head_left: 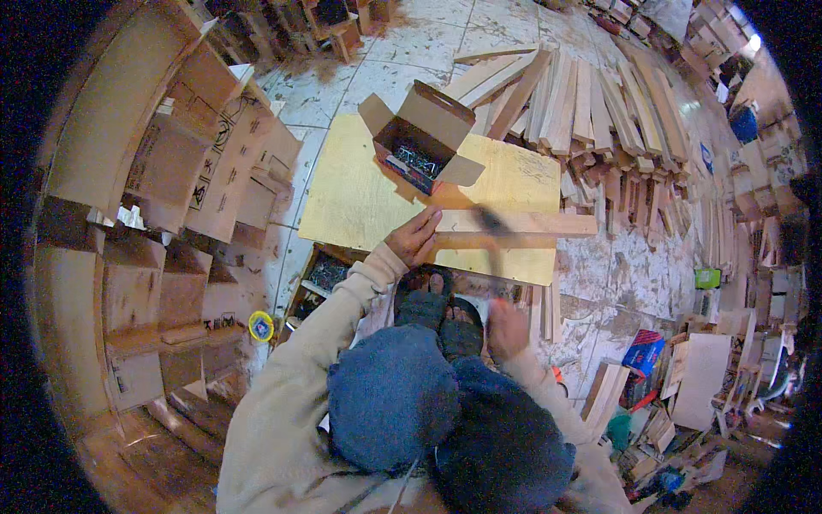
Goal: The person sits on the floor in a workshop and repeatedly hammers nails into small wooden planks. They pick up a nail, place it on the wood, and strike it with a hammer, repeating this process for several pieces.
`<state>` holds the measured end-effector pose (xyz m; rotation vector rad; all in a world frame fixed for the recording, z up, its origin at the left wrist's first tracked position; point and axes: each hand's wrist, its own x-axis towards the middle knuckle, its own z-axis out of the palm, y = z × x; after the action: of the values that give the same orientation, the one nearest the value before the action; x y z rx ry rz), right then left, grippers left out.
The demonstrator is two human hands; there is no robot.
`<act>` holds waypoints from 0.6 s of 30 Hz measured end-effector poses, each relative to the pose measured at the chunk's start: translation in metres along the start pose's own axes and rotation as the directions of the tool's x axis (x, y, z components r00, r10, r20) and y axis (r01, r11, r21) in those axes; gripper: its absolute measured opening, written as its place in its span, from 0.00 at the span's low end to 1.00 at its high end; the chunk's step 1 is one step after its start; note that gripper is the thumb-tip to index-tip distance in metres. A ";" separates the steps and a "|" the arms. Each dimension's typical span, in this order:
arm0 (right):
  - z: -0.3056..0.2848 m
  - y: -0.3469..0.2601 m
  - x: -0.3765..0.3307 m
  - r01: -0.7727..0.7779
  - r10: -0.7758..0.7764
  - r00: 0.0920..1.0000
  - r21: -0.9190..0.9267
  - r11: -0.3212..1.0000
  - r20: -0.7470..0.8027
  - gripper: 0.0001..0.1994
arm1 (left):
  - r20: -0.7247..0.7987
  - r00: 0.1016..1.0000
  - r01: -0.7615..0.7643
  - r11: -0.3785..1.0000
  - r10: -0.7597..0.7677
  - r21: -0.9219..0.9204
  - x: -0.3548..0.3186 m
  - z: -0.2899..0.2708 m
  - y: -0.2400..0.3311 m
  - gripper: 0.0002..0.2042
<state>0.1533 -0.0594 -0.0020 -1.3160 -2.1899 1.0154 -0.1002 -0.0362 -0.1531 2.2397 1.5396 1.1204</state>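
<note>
My left hand (415, 236) pinches the left end of a pale wooden strip (552, 224) lying across a yellow board (347, 197). Whether a nail is also between those fingers is too small to tell. My right hand (508, 330) is closed round the handle of a hammer, smeared by motion. Its dark hammer head (490, 220) shows over the strip, to the right of my left fingers; I cannot tell whether it touches the wood. Just beyond the strip stands an open cardboard box (445, 116) with loose metal nails (417, 160) inside.
A wooden box of nails (327, 272) sits below the board's left edge. Long wooden strips (591, 103) are piled at the far right. Wooden shelving (180, 163) lines the left side. A yellow roll (261, 325) and a blue-red box (642, 353) flank me.
</note>
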 end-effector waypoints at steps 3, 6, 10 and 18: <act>0.001 -0.002 0.007 -0.316 0.315 0.949 0.020 0.949 0.025 0.18 | -0.033 0.997 -0.073 0.997 0.075 0.036 0.000 0.003 -0.002 0.28; -0.042 -0.005 -0.001 -0.154 0.221 0.959 0.333 0.930 -0.175 0.16 | -0.010 0.999 -0.032 0.999 0.032 -0.003 -0.003 0.006 -0.004 0.28; -0.041 0.007 0.009 0.491 -0.478 0.852 0.639 0.592 -0.213 0.09 | -0.024 0.999 -0.038 0.999 0.038 0.014 -0.003 0.007 -0.007 0.27; 0.022 0.051 -0.008 0.080 -0.109 0.881 -0.083 0.993 -0.460 0.15 | -0.020 0.997 -0.078 0.996 0.079 0.049 0.000 0.004 -0.004 0.26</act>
<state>0.1734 -0.0599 -0.0542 -1.3018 -1.9028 0.5253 -0.1007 -0.0339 -0.1580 2.3461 1.5143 1.1441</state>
